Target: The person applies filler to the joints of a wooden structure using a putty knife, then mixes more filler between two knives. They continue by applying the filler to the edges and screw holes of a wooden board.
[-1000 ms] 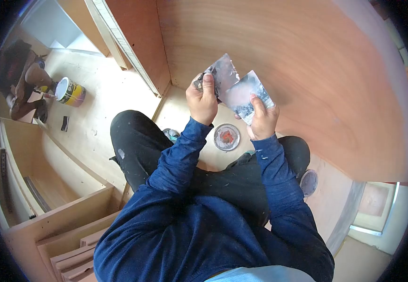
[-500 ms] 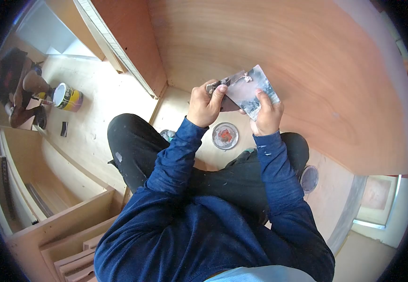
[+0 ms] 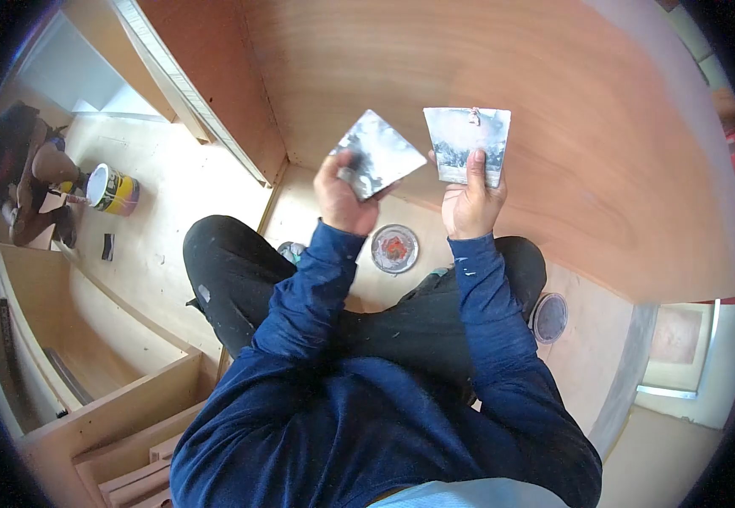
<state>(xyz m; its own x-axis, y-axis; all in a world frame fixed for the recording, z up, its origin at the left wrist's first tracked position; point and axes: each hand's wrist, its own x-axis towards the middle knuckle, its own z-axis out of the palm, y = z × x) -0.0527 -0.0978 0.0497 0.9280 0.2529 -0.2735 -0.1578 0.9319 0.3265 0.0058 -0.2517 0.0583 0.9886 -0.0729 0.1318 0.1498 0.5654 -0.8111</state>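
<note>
My left hand [image 3: 344, 200] is closed around a flat metal putty scraper [image 3: 384, 154], its smeared blade turned up and tilted like a diamond. To the right, my right hand [image 3: 474, 208] grips a second putty scraper [image 3: 448, 151], thumb pressed on its face. That blade stands nearly upright, with grey-white smears and a small dab of putty [image 3: 474, 117] near its top edge. A gap separates the two blades. Below them on the floor lies a round lid [image 3: 395, 249] with reddish paste on it.
A large curved wooden panel [image 3: 570, 186] rises close in front and to the right. Another person [image 3: 35, 169] crouches at far left beside a yellow-labelled can [image 3: 113, 190]. A second round lid [image 3: 548, 318] rests by my right knee. Wooden compartments [image 3: 122, 339] stand at left.
My hands have moved apart from where the blades overlapped. The left scraper has turned face up, and the right one has swung from slanted to nearly upright.
</note>
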